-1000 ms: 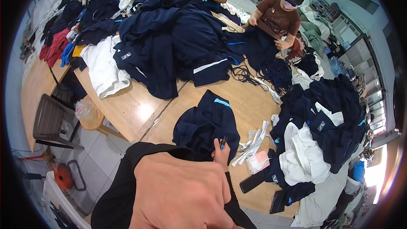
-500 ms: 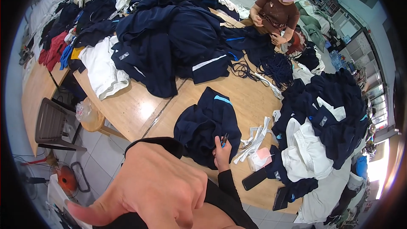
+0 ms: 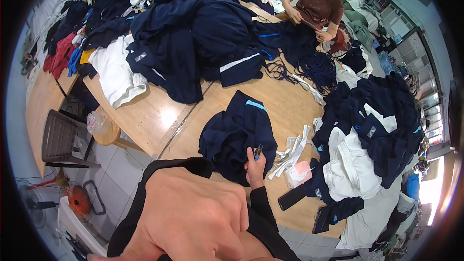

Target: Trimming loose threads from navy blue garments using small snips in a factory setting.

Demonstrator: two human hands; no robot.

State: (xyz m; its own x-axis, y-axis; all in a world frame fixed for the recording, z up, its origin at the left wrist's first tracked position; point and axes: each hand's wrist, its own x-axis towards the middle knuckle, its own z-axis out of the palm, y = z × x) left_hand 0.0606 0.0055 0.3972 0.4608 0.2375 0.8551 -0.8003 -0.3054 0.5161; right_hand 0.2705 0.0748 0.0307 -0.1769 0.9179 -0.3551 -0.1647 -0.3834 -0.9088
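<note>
My left hand (image 3: 193, 208) looms large and close at the bottom, its back toward the view and its thumb stretched to the lower left. Its fingers bend down out of sight, so whether they hold something is hidden. A black sleeve shows behind it. Beyond, my right hand (image 3: 256, 168) is closed around small dark thread snips (image 3: 258, 152) with a bit of blue, tips pointing up. That hand rests at the near right part of a crumpled navy garment (image 3: 227, 130) with a light-blue stripe, lying on the wooden table (image 3: 193, 137).
Navy garments (image 3: 193, 38) are heaped across the table. White strips (image 3: 291, 152), a phone (image 3: 292, 197) and a pink-white packet (image 3: 298, 174) lie at right, beside another pile (image 3: 382, 125). A co-worker in brown (image 3: 316, 7) handles cloth opposite. A chair (image 3: 63, 137) stands left.
My left hand has come nearer and lower, its thumb now partly cut off by the bottom edge. My right hand with the snips has shifted slightly up and right. The view tilted a little.
</note>
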